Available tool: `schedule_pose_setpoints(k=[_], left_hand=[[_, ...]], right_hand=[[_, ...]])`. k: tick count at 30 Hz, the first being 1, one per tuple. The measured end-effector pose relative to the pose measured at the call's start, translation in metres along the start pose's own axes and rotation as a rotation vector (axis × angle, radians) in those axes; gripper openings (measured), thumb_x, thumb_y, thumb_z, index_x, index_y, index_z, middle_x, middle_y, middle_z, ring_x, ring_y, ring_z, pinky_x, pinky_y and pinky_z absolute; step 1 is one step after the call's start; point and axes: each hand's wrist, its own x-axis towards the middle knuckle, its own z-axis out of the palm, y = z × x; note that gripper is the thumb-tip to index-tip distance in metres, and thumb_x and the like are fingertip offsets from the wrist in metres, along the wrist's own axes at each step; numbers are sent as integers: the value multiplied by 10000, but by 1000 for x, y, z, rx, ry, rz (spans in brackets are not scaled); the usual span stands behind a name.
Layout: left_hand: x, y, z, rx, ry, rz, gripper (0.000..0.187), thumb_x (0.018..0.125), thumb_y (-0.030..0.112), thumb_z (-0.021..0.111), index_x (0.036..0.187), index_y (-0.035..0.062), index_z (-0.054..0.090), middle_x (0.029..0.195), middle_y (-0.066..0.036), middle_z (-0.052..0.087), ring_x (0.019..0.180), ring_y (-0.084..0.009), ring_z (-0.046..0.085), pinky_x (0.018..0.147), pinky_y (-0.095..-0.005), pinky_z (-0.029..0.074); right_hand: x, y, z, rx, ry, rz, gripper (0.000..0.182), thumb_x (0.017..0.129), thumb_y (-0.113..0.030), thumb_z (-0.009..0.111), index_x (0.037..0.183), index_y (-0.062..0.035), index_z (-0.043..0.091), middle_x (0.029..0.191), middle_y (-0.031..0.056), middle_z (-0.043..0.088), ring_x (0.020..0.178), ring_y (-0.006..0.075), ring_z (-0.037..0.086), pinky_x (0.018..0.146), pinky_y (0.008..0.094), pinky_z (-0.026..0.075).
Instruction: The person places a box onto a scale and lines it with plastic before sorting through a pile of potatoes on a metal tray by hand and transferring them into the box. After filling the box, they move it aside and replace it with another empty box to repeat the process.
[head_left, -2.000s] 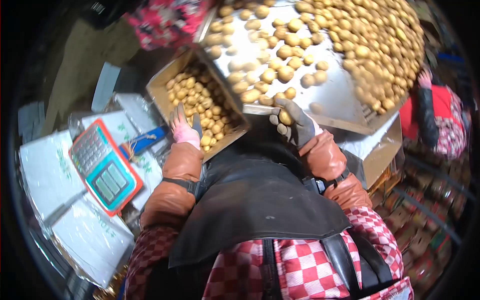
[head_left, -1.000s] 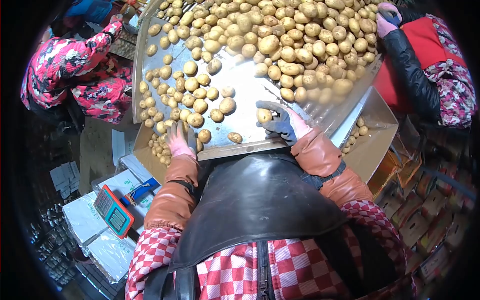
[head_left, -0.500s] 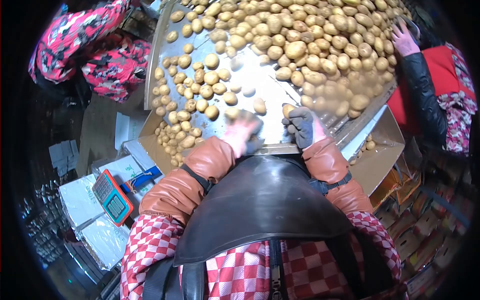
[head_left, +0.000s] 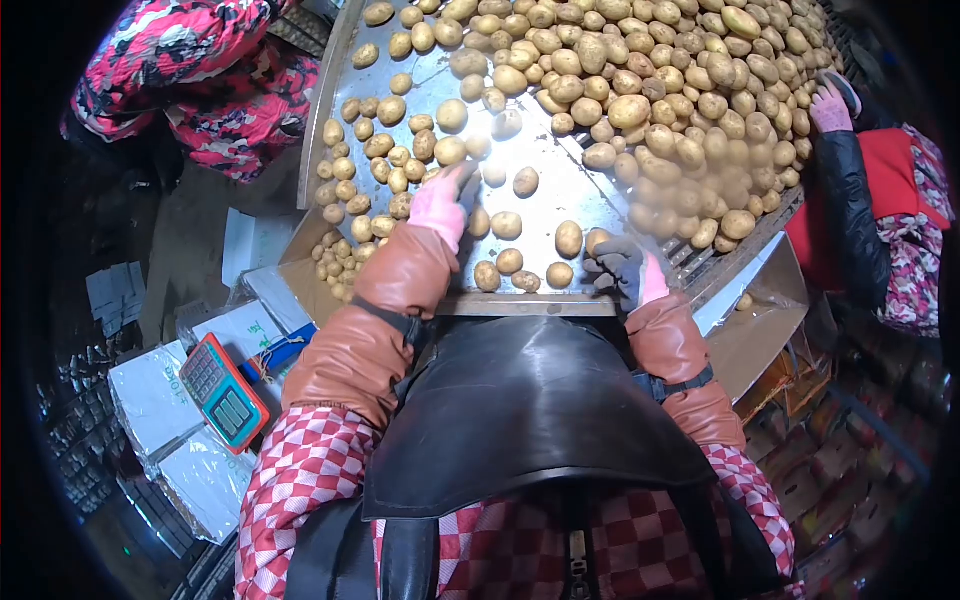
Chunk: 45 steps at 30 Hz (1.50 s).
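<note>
My left hand, in a pink and grey glove, reaches over the metal sorting table with its fingers stretched out among loose potatoes. Just beyond its fingertips lies a potato. My right hand, gloved alike, is at the table's near right edge, fingers apart and slightly bent. A potato touches or nearly touches those fingers, partly hidden by them. Between my hands lie several loose potatoes, including one potato standing on end. The big potato heap covers the far right of the table.
Cardboard boxes with potatoes stand below the table, one box left and another box right. A scale display sits by wrapped white cartons. One person is at left; another's gloved hand touches the heap at right.
My left hand has moved forward and left, away from the near edge. Several potatoes now lie on the metal between my hands. My right hand has shifted slightly right and nearer me.
</note>
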Motion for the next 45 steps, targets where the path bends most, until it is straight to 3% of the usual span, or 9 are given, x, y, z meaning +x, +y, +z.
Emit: schedule_pose_setpoints(k=[6,8,21,26,28,31,33,40,45], left_hand=[[53,29,26,408,-474,44,387,892,87,508,1263,158,595,1291,-177,587,1182,-360,578,998,-421,473],[73,8,45,162,-620,-271,330,907,143,500,1222,145,598,1276,-198,589,1142,-368,599,963,-440,484],[66,56,38,273,-714,-111,448,977,307,487,1386,123,488,1252,-218,609,1182,-358,580,1005,-439,466],[-11,13,-63,-156,-153,-332,542,876,93,684,1383,183,513,1229,-184,616,1161,-275,594,940,-386,499],[-45,-23,-99,-302,14,-824,529,867,101,702,1365,149,530,1222,-169,614,1152,-243,583,956,-387,491],[-93,-63,-120,-898,418,-511,442,876,139,698,1301,120,579,1203,-213,616,1112,-271,609,939,-402,503],[-99,-52,-123,302,178,-483,432,874,128,699,1292,109,592,1192,-206,632,1155,-288,595,975,-410,483],[-63,67,7,253,-559,-173,377,867,256,638,1218,152,545,1140,-176,584,1023,-397,622,860,-458,517],[-49,51,52,321,-533,-167,460,801,185,693,1236,163,545,1141,-187,579,1025,-375,630,872,-441,524]], right_hand=[[3,16,-11,-294,127,-161,491,967,-135,585,1398,50,441,1098,162,655,833,240,693,589,316,574],[2,14,-16,-254,132,-282,452,978,-183,578,1369,24,487,1100,146,660,825,216,691,584,307,567],[-28,-1,-24,-175,252,-270,418,995,-283,575,1314,-13,545,1156,85,588,934,172,660,672,270,552],[-18,-7,-22,-269,200,-283,409,992,-261,572,1315,-10,545,1188,93,592,955,191,663,723,296,568],[-5,-6,-25,-285,143,-277,400,990,-246,572,1309,-5,548,1197,100,596,968,198,659,734,302,569],[13,-13,-7,-310,45,-194,386,987,-215,582,1303,4,550,1175,100,607,970,189,653,736,300,567],[26,-13,4,-316,-4,-215,373,985,-193,584,1299,6,553,1176,99,607,964,185,651,732,293,565],[22,-15,49,-333,-54,-128,269,983,-112,576,1231,-15,613,1087,94,641,900,174,634,690,278,538],[15,-1,39,-446,-72,-198,297,974,-129,601,1240,3,602,1071,97,654,886,183,655,699,288,546]])
